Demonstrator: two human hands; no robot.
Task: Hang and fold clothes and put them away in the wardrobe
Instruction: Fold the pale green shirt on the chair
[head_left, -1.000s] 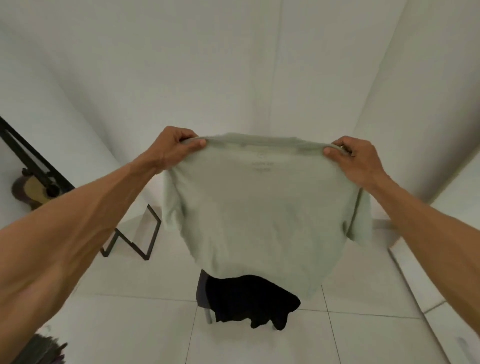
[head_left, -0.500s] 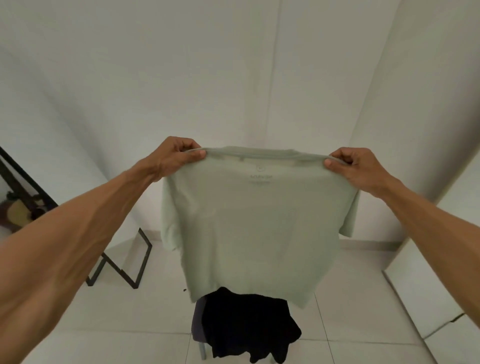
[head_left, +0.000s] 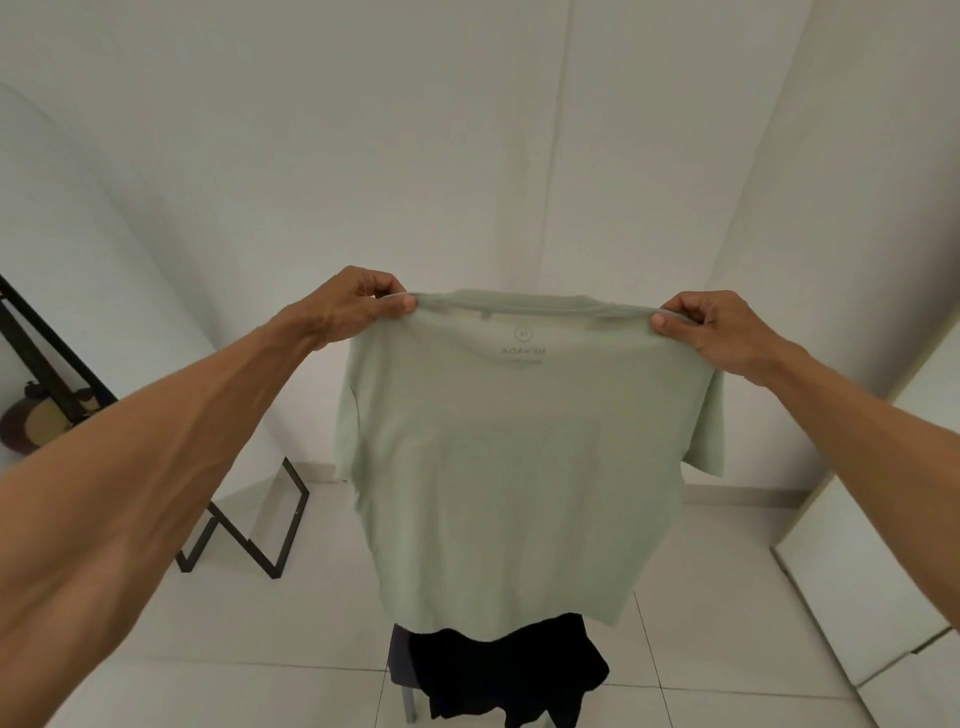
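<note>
Your left hand (head_left: 353, 306) pinched one shoulder of the shirt (head_left: 519, 467), thumb on the near side and curled fingers behind the seam. Your right hand (head_left: 722, 332) pinched the other shoulder the same way, thumb pressed to the cloth and fingers folded over the top edge. Both arms were stretched out in front of you, well apart, so the collar edge ran nearly level between the two grips. The shirt, pale green and short-sleeved, hung full length in the air from your hands. A faint round mark and mirrored lettering showed just below the collar. One sleeve drooped below each hand. The hem hung in front of a black garment (head_left: 509, 670) draped over a chair (head_left: 402, 670) on the tiled floor (head_left: 260, 691); whether hem and garment touched could not be told. A black metal stand (head_left: 249, 530) stood by the wall (head_left: 415, 156) at your left, with a round brown object (head_left: 31, 421) behind it. White cabinet panels (head_left: 857, 571) stood at your right.
</note>
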